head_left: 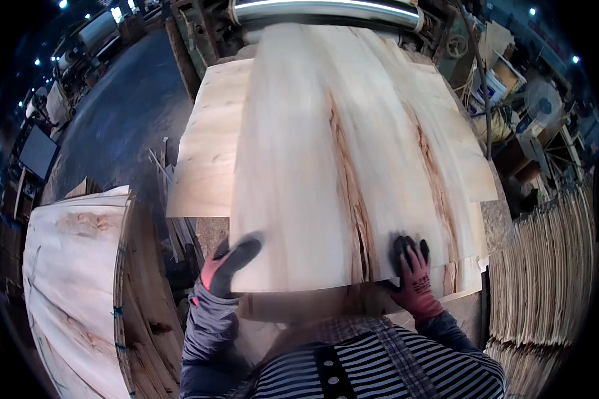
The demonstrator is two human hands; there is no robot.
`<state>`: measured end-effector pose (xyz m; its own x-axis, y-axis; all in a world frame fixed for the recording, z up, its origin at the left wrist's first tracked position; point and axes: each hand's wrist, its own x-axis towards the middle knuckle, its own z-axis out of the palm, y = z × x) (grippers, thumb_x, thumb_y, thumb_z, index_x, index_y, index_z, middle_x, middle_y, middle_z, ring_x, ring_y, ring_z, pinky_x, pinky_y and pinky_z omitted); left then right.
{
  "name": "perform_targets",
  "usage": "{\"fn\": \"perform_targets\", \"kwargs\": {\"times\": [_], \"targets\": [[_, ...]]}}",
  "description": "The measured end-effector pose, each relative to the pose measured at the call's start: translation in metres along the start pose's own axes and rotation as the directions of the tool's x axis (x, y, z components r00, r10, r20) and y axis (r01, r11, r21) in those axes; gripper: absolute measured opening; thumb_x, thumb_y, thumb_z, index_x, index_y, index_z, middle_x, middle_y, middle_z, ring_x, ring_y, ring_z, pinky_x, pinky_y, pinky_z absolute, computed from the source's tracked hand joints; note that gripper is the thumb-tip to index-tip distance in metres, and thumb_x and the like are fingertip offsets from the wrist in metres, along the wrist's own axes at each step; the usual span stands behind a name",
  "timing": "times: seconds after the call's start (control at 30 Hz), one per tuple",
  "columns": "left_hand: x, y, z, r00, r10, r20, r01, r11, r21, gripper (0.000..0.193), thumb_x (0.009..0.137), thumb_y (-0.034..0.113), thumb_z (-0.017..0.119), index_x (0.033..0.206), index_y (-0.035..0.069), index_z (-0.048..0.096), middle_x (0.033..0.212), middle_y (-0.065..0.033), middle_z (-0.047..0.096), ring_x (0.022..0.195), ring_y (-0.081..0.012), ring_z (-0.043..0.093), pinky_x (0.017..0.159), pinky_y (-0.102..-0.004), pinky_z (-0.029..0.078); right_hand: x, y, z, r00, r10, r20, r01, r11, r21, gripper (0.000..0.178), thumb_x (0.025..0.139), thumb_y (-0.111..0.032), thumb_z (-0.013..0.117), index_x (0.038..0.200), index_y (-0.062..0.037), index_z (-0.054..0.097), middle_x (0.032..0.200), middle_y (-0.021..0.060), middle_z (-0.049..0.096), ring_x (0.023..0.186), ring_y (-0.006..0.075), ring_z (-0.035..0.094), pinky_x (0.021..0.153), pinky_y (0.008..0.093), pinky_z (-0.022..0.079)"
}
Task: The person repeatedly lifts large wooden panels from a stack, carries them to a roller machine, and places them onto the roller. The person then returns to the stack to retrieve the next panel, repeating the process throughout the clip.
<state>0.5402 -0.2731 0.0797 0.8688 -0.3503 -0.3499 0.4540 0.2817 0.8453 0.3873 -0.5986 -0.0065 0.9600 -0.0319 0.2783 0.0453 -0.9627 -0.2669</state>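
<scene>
Aligning a big wood sheet (293, 166), we judge, atop other sheets (205, 146) ahead of our hands.
It stretches from our hands toward the metal roller (326, 11) beyond; our right hand (414, 276) lies unclenched, fingers spread on the near edge, while our left hand (233, 263) blurs at the near-left corner, its grip impossible to tell. Next seems to call for even, two-handed squaring.
</scene>
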Motion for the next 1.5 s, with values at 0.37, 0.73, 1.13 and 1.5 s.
{"fn": "perform_targets", "kwargs": {"times": [0.37, 0.73, 1.13, 1.5], "targets": [[-0.043, 0.014, -0.044, 0.987, 0.013, -0.163, 0.026, 0.972, 0.233, 0.036, 0.077, 0.003, 0.055, 0.11, -0.007, 0.046, 0.1, -0.013, 0.057, 0.089, -0.019, 0.057, 0.079, -0.0279, 0.045, -0.032, 0.007, -0.073, 0.983, -0.111, -0.149, 0.093, 0.989, -0.117, 0.045, 0.046, -0.006, 0.056, 0.091, -0.0096, 0.058, 0.099, 0.0109, 0.053, 0.094, 0.0343, 0.048, 0.08, 0.0421, 0.041], [0.107, -0.069, -0.102, 0.758, 0.643, 0.111, -0.547, 0.534, 0.645, 0.042, 0.078, 0.021, 0.057, 0.115, 0.004, 0.044, 0.101, -0.0081, 0.054, 0.087, -0.0181, 0.055, 0.073, -0.0297, 0.046, 0.107, 0.047, -0.01, 0.998, 0.009, -0.067, -0.019, 0.988, -0.155, 0.043, 0.072, -0.017, 0.056, 0.115, -0.0149, 0.047, 0.115, 0.0103, 0.047, 0.105, 0.0289, 0.046, 0.088, 0.0409, 0.036], [-0.024, -0.176, -0.143, 0.821, 0.52, -0.236, 0.237, 0.067, 0.969, 0.079, 0.063, 0.02, 0.065, 0.128, 0.004, 0.025, 0.128, -0.0214, 0.031, 0.117, -0.0373, 0.03, 0.097, -0.0404, 0.027, 0.287, 0.104, 0.082, 0.967, 0.034, -0.253, -0.126, 0.925, -0.358, 0.047, 0.073, -0.018, 0.052, 0.119, -0.0165, 0.042, 0.122, 0.0091, 0.04, 0.115, 0.0279, 0.035, 0.097, 0.0427, 0.025], [-0.046, -0.14, -0.134, 0.914, 0.391, -0.112, 0.033, 0.205, 0.978, 0.058, 0.068, 0.017, 0.06, 0.121, 0.007, 0.04, 0.121, -0.0181, 0.04, 0.112, -0.0314, 0.04, 0.095, -0.0349, 0.032, 0.097, 0.006, 0.026, 0.968, -0.214, 0.134, 0.207, 0.976, 0.061, 0.071, 0.072, -0.045, 0.055, 0.128, -0.009, 0.03, 0.13, 0.0185, 0.028, 0.122, 0.035, 0.022, 0.101, 0.0486, 0.012]]}}
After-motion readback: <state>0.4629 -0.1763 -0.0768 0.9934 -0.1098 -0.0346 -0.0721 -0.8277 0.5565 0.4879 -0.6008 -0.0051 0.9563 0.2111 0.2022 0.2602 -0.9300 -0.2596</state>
